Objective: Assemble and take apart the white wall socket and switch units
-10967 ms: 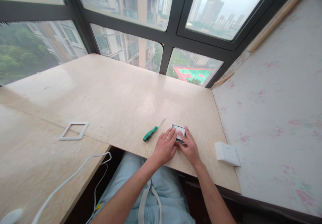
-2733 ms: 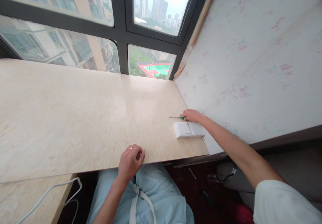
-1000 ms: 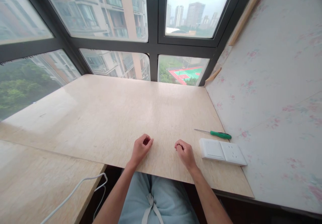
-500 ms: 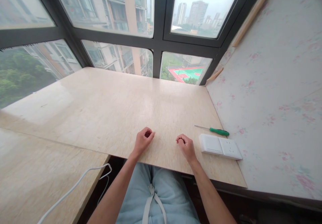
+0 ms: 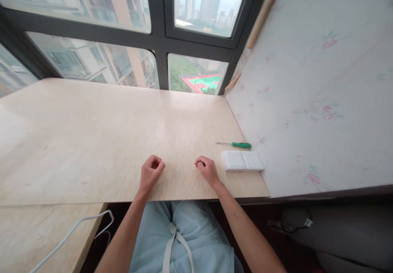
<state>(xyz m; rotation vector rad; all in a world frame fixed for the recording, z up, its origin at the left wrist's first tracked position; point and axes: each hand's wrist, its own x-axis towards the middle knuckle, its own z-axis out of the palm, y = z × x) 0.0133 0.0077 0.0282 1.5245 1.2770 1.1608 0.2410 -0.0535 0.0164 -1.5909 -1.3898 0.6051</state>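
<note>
My left hand (image 5: 151,174) rests on the marble-patterned ledge (image 5: 116,121), its fingers curled into a loose fist with nothing visible inside. A short way to the right, my right hand (image 5: 208,169) is curled the same way, also holding nothing I can see. Nearest to it is a white switch and socket unit (image 5: 235,160), with a switch half on the left and a socket half on the right, lying by the wall. Just behind that unit lies a screwdriver (image 5: 241,145) with a green handle, its thin metal shaft pointing left. Neither hand touches these things.
Dark-framed windows (image 5: 159,39) border the ledge at the back. A wall with flowered paper (image 5: 291,101) rises on the right. At lower left, a white cable (image 5: 73,227) lies across a second marble-patterned surface (image 5: 27,224) and hangs over its edge.
The view has turned to the right, so everything sits further left in the picture. Both hands keep their curled shape; the screwdriver and the socket unit stay in place on the ledge.
</note>
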